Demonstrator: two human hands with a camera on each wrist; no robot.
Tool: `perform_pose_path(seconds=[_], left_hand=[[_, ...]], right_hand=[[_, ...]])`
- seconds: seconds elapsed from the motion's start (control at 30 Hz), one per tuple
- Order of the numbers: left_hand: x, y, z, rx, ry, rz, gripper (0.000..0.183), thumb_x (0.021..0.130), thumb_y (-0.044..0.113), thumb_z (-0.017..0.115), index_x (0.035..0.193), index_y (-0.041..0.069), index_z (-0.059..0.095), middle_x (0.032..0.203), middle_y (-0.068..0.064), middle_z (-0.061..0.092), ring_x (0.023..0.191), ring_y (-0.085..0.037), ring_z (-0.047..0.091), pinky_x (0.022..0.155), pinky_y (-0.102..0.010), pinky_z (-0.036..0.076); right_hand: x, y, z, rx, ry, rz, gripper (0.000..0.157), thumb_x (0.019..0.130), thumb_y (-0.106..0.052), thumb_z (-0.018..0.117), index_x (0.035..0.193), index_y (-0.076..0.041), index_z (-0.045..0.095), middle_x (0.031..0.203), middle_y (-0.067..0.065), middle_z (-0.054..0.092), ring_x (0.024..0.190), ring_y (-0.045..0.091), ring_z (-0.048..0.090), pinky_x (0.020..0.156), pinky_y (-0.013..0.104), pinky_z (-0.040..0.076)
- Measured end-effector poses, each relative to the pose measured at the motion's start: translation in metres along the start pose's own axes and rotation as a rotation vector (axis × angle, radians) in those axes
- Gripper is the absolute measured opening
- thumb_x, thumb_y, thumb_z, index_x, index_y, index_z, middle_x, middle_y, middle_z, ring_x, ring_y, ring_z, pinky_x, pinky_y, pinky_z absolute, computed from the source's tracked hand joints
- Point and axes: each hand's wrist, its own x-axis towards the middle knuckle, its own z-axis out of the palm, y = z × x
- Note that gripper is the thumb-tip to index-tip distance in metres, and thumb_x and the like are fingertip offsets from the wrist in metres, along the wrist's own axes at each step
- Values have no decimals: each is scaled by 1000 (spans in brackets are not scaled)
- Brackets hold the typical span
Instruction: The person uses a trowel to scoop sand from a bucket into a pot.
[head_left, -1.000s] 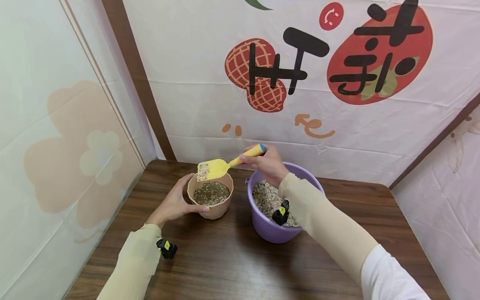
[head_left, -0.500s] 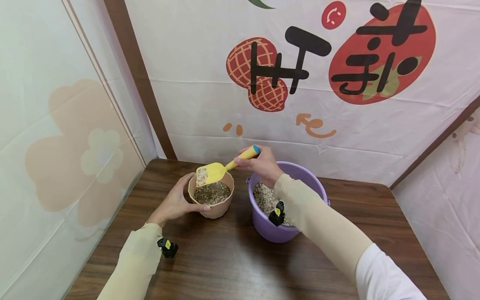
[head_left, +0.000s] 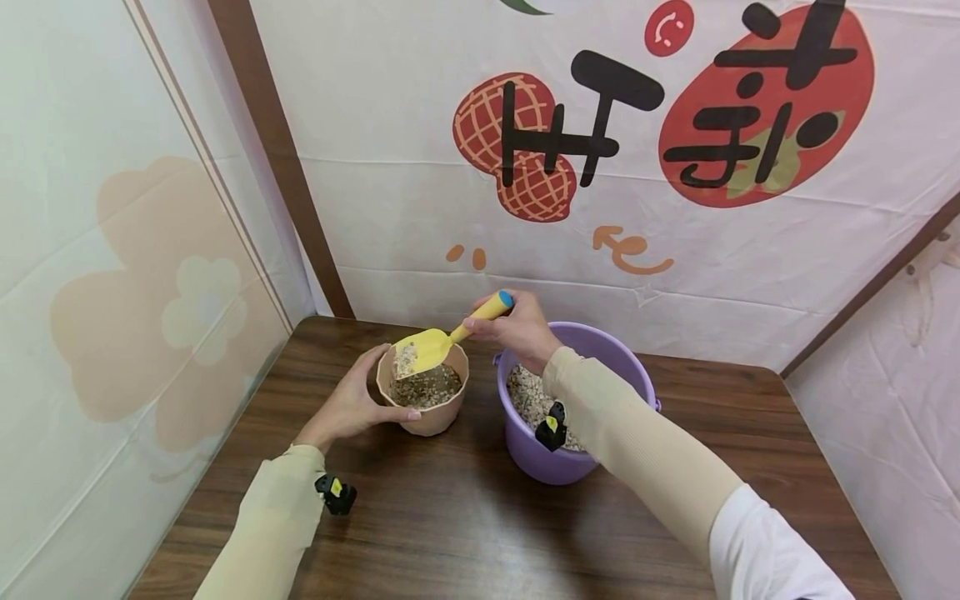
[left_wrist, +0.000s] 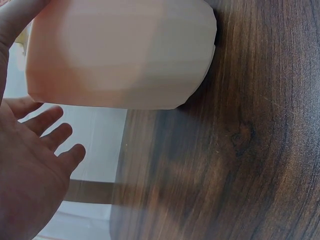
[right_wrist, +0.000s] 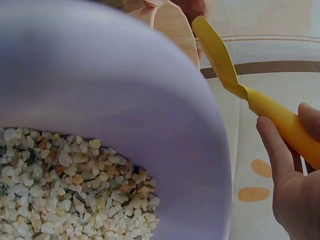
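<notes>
My right hand (head_left: pixel 525 332) grips the handle of a yellow hand shovel (head_left: pixel 429 346) with a blue end cap. Its blade tilts down to the left over a peach-coloured flower pot (head_left: pixel 437 419), with pale gravel (head_left: pixel 406 360) toward the tip. Inside the pot lies a layer of mixed fine grit (head_left: pixel 431 389). My left hand (head_left: pixel 351 407) holds the pot's rim at the left, thumb at the front and index finger at the back; in the left wrist view its other fingers (left_wrist: pixel 59 134) are spread beside the pot wall.
A purple bucket (head_left: pixel 543 462) partly filled with pale gravel (right_wrist: pixel 75 190) stands right of the pot, beneath my right wrist. Both containers stand on a dark wood table (head_left: pixel 450 533). A printed white fabric wall (head_left: pixel 397 208) rises behind the table, another at the left.
My right hand has moved left and slightly down, and the shovel's blade now tips more steeply into the pot's mouth. The left hand and pot have stayed in place.
</notes>
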Motion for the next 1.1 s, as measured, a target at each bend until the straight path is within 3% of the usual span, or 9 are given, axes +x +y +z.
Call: perform_pose_path(seconds=[0.2, 0.4, 0.53, 0.93, 1.1], left_hand=[[0, 0, 0, -2, 4, -3, 126, 65, 40, 98, 160, 7, 22, 163, -19, 24, 148, -42, 23, 115, -65, 23], [0, 0, 0, -10, 6, 1, 126, 64, 39, 98, 160, 6, 23, 163, -20, 24, 148, -43, 24, 115, -65, 23], [0, 1, 0, -7, 6, -3, 126, 64, 40, 98, 160, 7, 23, 163, -19, 24, 148, -42, 24, 115, -64, 24], [-1, 0, 0, 3, 9, 4, 126, 64, 42, 97, 160, 7, 23, 163, -18, 25, 148, -41, 23, 116, -63, 25], [0, -1, 0, 3, 11, 16, 126, 64, 42, 97, 160, 6, 24, 163, -18, 25, 149, -41, 23, 116, -63, 25]], right_hand=[[-2, -1, -4, -55, 21, -6, 25, 85, 11, 75, 108, 9, 67, 96, 18, 68, 84, 27, 74, 83, 40, 60], [-2, -2, -7, -89, 52, -21, 25, 84, 10, 76, 107, 9, 67, 95, 18, 70, 84, 27, 74, 89, 47, 57], [-1, -4, -8, -77, 63, -15, 25, 84, 11, 77, 107, 9, 67, 96, 19, 69, 84, 25, 73, 88, 45, 58], [-4, -12, -15, -187, 128, -33, 27, 83, 8, 79, 108, 6, 69, 103, 16, 66, 93, 26, 67, 84, 36, 59], [-6, -16, -19, -161, 129, -31, 28, 83, 9, 78, 109, 7, 68, 107, 18, 64, 96, 31, 69, 85, 39, 59]])
